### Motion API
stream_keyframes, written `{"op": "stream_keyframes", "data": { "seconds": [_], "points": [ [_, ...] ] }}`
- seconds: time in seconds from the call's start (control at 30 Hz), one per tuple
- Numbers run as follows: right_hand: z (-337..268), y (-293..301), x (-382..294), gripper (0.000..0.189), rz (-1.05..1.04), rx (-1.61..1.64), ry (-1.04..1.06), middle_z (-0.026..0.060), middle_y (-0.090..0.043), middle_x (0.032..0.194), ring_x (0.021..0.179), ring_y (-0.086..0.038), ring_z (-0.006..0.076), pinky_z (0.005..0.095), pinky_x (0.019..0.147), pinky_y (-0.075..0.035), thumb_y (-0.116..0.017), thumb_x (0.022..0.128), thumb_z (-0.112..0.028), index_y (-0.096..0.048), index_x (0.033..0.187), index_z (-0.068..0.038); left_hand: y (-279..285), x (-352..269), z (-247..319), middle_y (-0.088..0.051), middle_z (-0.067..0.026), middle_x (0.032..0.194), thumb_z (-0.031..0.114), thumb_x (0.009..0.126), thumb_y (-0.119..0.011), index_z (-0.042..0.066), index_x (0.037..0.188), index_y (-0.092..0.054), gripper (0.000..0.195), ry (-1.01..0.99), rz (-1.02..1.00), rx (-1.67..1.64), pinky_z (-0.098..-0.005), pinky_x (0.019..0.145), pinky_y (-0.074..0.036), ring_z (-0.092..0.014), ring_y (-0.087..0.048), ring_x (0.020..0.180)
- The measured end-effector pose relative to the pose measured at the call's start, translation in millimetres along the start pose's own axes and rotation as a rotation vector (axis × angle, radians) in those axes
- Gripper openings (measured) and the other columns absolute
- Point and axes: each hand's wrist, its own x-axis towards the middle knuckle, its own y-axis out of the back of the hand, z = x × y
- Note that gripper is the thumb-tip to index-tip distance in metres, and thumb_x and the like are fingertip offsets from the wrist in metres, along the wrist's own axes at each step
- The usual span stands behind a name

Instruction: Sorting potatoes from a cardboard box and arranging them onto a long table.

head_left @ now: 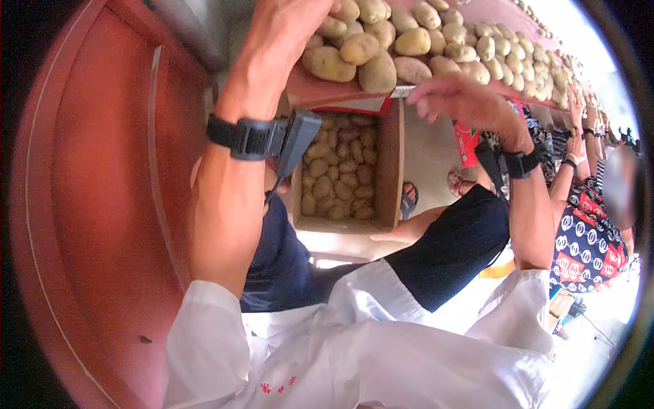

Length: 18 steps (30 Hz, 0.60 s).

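My left hand [294, 18] reaches to the table's near left end, beside a heap of potatoes [360, 48]. Its fingers are mostly cut off by the top of the frame, so what they hold is not shown. My right hand [457, 105], blurred, hovers by the front edge of the red table [337, 91], just below the potatoes; nothing shows in its slightly spread fingers. Below the table, between my legs, stands an open cardboard box [389, 168] with many potatoes [337, 174] in it. Black straps with small devices circle both my wrists.
A large red panel [112, 204] rises close on my left. Potatoes line the table far to the right, where other people's hands [576, 125] reach up to it. A person in a patterned garment [587, 240] sits close to my right. A red package [465, 145] is below the table.
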Motion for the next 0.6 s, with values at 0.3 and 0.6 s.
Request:
{"op": "stream_keyframes", "data": {
  "seconds": [0.3,0.6],
  "points": [
    [67,-113,70,0.027,-0.274,-0.563,0.159,0.0167,-0.072,0.088,0.077,-0.068,0.0277,0.0391,0.074,-0.054,-0.065,0.094,-0.023,-0.071,0.110,-0.002,-7,-3,-6,-0.069,-0.0064,0.100,0.035,0.104,-0.060,-0.001,0.111,-0.069,0.038,-0.126,-0.097,0.070,-0.0219,0.060,-0.051,-0.010,-0.063,0.077],
    [171,-259,125,0.030,-0.246,-0.426,-0.259,0.0130,-0.074,0.095,0.082,-0.068,0.0286,0.0430,0.068,-0.051,-0.063,0.088,-0.039,-0.073,0.101,-0.013,-1,-13,1,-0.070,-0.0105,0.104,0.033,0.105,-0.059,-0.004,0.118,-0.066,0.040,0.036,0.000,-0.001,-0.0247,0.063,-0.053,-0.013,-0.061,0.078]
  ]
}}
